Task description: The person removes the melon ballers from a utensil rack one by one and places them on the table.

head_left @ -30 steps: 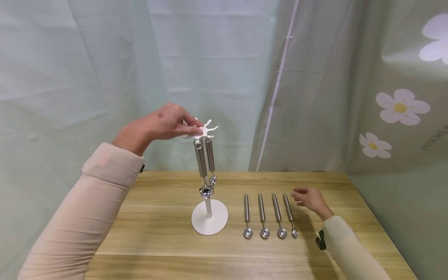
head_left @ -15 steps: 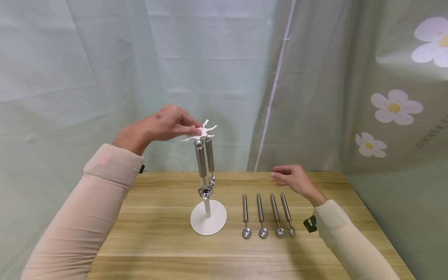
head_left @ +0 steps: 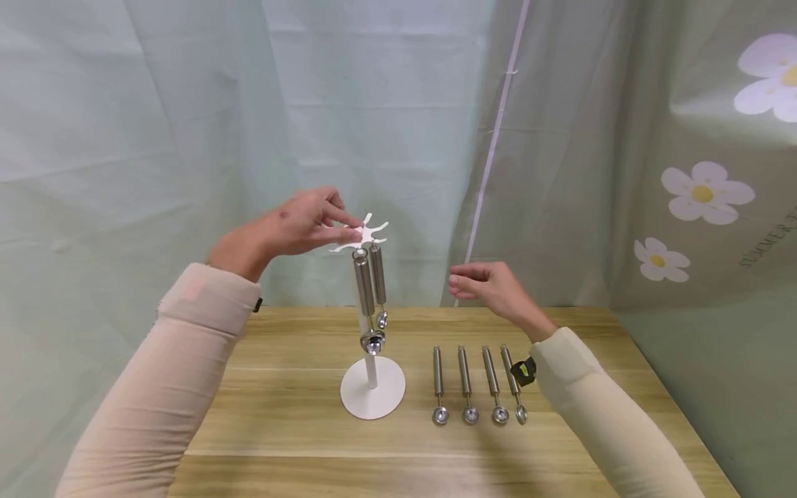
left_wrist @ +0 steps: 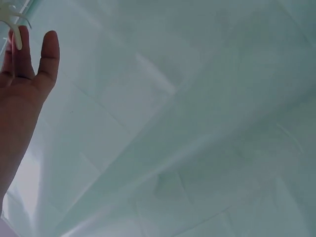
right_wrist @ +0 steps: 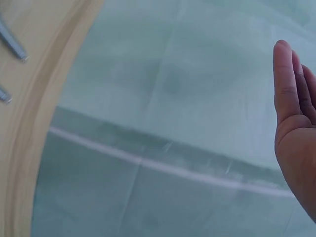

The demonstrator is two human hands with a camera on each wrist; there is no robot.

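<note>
A white stand (head_left: 372, 398) rises from the wooden table (head_left: 280, 422), topped by a crown of hooks (head_left: 371, 234). Two steel scoops (head_left: 364, 287) hang from it. My left hand (head_left: 351, 229) reaches the crown from the left, its straight fingers touching a white prong (left_wrist: 17, 37). In the left wrist view that hand (left_wrist: 24, 74) shows its thumb apart from the fingers. My right hand (head_left: 461, 280) floats empty above the table, right of the stand, fingers relaxed. Several more scoops (head_left: 465, 380) lie in a row below it.
Pale green curtains (head_left: 187, 138) hang close behind the table, and a flowered cloth (head_left: 710, 194) covers the right side. The table's back edge (right_wrist: 29, 123) and two scoop handles (right_wrist: 12, 42) show in the right wrist view, beside the open palm (right_wrist: 296, 123).
My right hand has lifted off the table beside the row of scoops and moved up and left toward the stand. The left hand has stayed at the crown.
</note>
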